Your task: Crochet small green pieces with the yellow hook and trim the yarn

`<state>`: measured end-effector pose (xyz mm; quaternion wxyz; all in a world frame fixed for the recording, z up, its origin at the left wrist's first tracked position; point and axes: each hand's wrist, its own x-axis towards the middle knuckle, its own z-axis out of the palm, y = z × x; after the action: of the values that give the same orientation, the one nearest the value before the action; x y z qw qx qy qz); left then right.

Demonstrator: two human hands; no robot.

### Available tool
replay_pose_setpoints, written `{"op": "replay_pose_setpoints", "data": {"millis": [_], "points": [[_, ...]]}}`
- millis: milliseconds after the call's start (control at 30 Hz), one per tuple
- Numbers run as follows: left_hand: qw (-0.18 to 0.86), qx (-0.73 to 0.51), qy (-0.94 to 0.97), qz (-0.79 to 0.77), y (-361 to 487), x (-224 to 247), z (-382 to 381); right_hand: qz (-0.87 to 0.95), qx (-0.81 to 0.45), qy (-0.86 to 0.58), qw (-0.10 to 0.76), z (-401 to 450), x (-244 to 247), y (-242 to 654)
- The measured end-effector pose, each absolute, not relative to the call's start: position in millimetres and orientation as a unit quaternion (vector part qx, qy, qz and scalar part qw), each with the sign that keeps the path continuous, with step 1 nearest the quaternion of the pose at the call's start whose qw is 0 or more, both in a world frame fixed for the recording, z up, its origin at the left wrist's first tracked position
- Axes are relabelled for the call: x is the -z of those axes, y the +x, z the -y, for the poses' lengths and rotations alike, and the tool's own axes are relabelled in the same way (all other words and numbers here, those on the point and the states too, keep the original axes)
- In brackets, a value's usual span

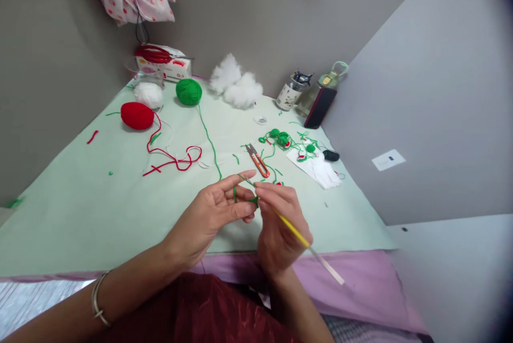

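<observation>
My left hand [218,207] pinches a small green crocheted piece [254,201] between thumb and fingers, with green yarn looped around its raised index finger. From a green ball [188,92], a green strand [208,137] runs down to that hand. My right hand [282,225] is closed around a hook with a yellow handle [294,231], whose tip meets the yarn beside the left fingertips. Just beyond the hands lie orange-handled snips [258,161].
Red yarn [137,116] and white yarn [148,95] lie left. White stuffing [242,89] sits at the back. Small green pieces [282,139], a white paper [316,169], a pen cup [288,96], a phone [320,108] and a bottle [329,80] stand or lie right.
</observation>
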<state>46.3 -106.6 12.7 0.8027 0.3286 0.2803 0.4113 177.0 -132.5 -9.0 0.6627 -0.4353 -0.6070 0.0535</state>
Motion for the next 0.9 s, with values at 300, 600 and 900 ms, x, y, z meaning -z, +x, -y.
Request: {"op": "replay_pose_setpoints", "data": {"millis": [300,600,900], "points": [[0.781,-0.409,0.355,-0.309,40.0,-15.6,102.5,0.427,-0.392,-0.394,0.713,128.1,3.6,185.7],[0.748,-0.423,0.393,-0.329,37.2,-14.5,103.5,0.468,-0.356,-0.399,0.704,131.9,-2.6,188.8],[0.674,-0.452,0.457,-0.363,37.5,-17.8,104.8,0.559,-0.206,-0.426,0.681,137.1,-3.2,187.2]]}}
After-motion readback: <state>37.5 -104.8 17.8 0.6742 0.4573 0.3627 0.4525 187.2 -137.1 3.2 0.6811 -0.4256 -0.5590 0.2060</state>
